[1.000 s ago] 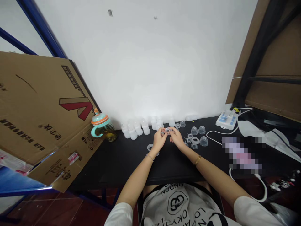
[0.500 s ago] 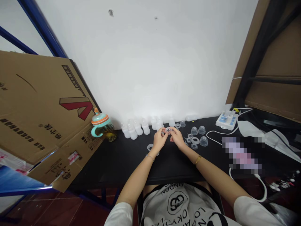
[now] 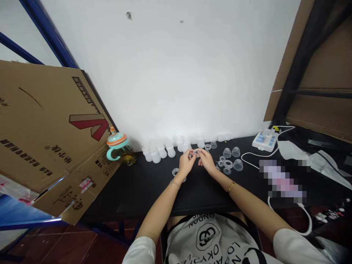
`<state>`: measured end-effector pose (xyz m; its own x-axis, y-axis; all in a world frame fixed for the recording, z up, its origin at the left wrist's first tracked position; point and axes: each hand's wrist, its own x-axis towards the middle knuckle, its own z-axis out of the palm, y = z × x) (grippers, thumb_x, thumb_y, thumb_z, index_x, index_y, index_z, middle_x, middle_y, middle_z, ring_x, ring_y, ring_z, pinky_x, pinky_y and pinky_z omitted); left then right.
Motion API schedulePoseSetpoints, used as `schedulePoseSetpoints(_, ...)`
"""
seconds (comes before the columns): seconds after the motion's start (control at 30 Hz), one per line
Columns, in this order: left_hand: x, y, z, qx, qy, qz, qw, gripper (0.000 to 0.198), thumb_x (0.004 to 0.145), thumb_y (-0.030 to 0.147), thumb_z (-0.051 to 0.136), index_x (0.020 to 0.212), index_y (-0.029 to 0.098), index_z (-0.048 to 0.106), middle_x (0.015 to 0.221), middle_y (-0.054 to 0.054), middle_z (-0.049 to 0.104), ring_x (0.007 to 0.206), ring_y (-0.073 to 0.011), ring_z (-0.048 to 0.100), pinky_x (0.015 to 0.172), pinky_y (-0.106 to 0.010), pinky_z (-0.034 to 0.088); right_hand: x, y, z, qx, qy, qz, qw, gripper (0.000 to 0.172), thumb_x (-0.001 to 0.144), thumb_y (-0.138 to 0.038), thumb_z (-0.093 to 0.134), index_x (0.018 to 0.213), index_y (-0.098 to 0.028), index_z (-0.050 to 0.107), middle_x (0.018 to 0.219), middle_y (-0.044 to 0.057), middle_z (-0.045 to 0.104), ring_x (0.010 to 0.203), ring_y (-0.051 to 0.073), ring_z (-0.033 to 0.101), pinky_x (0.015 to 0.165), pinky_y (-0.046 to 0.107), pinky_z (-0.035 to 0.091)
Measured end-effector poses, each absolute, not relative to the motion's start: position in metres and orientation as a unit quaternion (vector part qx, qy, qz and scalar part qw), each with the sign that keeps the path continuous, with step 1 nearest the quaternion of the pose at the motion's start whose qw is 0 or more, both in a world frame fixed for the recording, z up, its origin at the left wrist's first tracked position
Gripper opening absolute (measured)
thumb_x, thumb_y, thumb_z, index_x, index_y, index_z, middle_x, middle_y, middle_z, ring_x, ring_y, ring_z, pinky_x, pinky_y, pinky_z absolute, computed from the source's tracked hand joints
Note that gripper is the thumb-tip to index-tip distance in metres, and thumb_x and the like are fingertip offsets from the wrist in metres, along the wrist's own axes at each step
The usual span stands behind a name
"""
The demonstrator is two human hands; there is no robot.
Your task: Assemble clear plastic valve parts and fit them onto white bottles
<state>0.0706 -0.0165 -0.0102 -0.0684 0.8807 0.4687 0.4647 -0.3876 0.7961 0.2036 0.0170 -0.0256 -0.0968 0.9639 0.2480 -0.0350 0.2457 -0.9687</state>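
My left hand (image 3: pixel 186 163) and my right hand (image 3: pixel 206 161) meet above the middle of the black table (image 3: pixel 143 187). Between their fingertips they pinch a small clear plastic ring part (image 3: pixel 196 152). Both hands have their fingers curled around it. Another clear ring (image 3: pixel 175 171) lies on the table just left of my left wrist. Right of my right hand lie several clear rings and dome caps (image 3: pixel 230 160).
A row of small white bottles (image 3: pixel 162 150) stands along the wall. A teal and orange handled cup (image 3: pixel 118 145) sits beside a tilted cardboard box (image 3: pixel 46 135). A white device (image 3: pixel 265 139) with a cable lies at the back right, near a dark rack (image 3: pixel 310 84).
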Motion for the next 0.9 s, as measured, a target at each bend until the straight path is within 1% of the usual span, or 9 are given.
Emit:
schedulePoseSetpoints(0.2,0.0703,-0.0156,-0.0114,0.656,0.515,0.515,0.198,0.026,0.089,0.040,0.061,0.106,0.023,0.070,0.091,-0.003,0.072,0.060,-0.0125,0.059,0.062,-0.025,0.048,0.2052,0.0149,-0.0232,-0.396,-0.585,0.458,0.540,0.039,0.082,-0.045,0.053,0.106,-0.018,0.068,0.071,0.000,0.068,0.037,0.010,0.054,0.034,0.019,0.037)
schedulePoseSetpoints(0.4,0.0700,-0.0154,-0.0117,0.653,0.513,0.517,0.207,0.027,0.089,0.041,0.062,0.106,0.023,0.069,0.091,-0.002,0.072,0.058,-0.0118,0.058,0.062,-0.025,0.047,0.2056,0.0153,-0.0245,-0.392,-0.597,0.446,0.540,0.039,0.083,-0.046,0.053,0.105,-0.018,0.070,0.065,-0.001,0.064,0.037,0.010,0.054,0.034,0.019,0.037)
schedulePoseSetpoints(0.6,0.0694,-0.0143,-0.0132,0.655,0.511,0.517,0.206,0.027,0.089,0.043,0.062,0.105,0.023,0.069,0.090,-0.001,0.071,0.058,-0.0117,0.059,0.062,-0.025,0.047,0.2059,0.0170,-0.0259,-0.389,-0.592,0.451,0.543,0.038,0.082,-0.043,0.054,0.105,-0.017,0.071,0.065,-0.001,0.066,0.037,0.010,0.054,0.035,0.019,0.038)
schedulePoseSetpoints(0.9,0.0703,-0.0171,-0.0083,0.657,0.526,0.505,0.191,0.023,0.090,0.040,0.061,0.102,0.021,0.068,0.089,-0.001,0.072,0.058,-0.0110,0.059,0.060,-0.023,0.045,0.2067,0.0164,-0.0233,-0.389,-0.599,0.439,0.545,0.041,0.082,-0.043,0.053,0.105,-0.015,0.073,0.061,-0.001,0.065,0.037,0.010,0.053,0.036,0.019,0.037)
